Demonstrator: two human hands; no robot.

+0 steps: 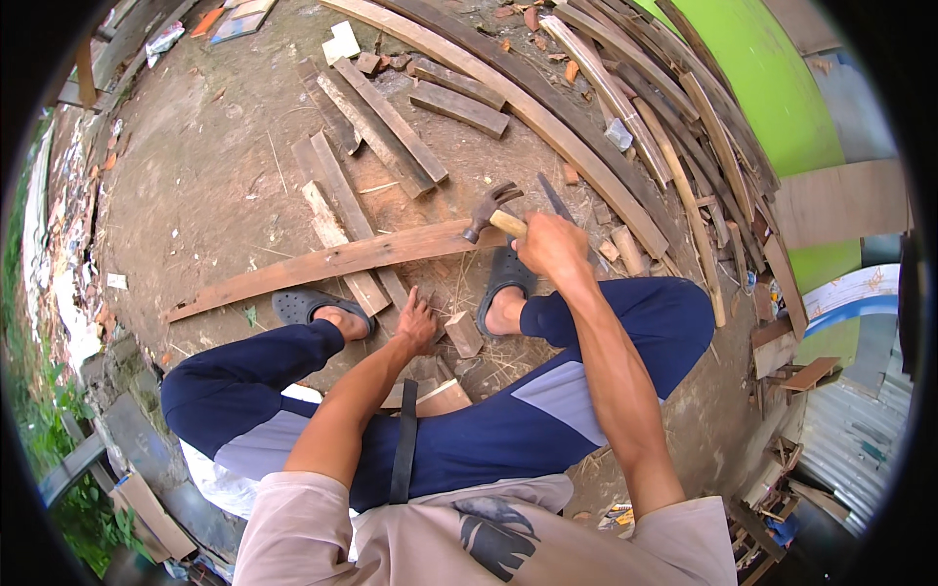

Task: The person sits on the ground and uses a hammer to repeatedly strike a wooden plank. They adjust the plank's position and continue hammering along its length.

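Note:
My right hand point(554, 244) is closed around the light wooden handle of a claw hammer point(486, 209), its metal head held above the right end of a long reddish-brown board point(322, 266). That board lies crosswise over several shorter timbers. Low between my feet, my left hand point(418, 324) reaches down with its fingers spread, beside the end of a narrow plank point(342, 186). Just right of those fingers stands a small wooden block point(463, 334). A dark, pointed, blade-like thing point(554, 197) shows behind my right hand; its lower part is hidden.
Loose timber offcuts point(376, 132) lie on the dirt ground ahead. Long curved-looking beams point(528, 98) and a pile of wood strips point(699, 146) run along the right, by a green wall point(796, 107). My dark clogs point(508, 276) flank the work area. Corrugated metal point(860, 439) stands at lower right.

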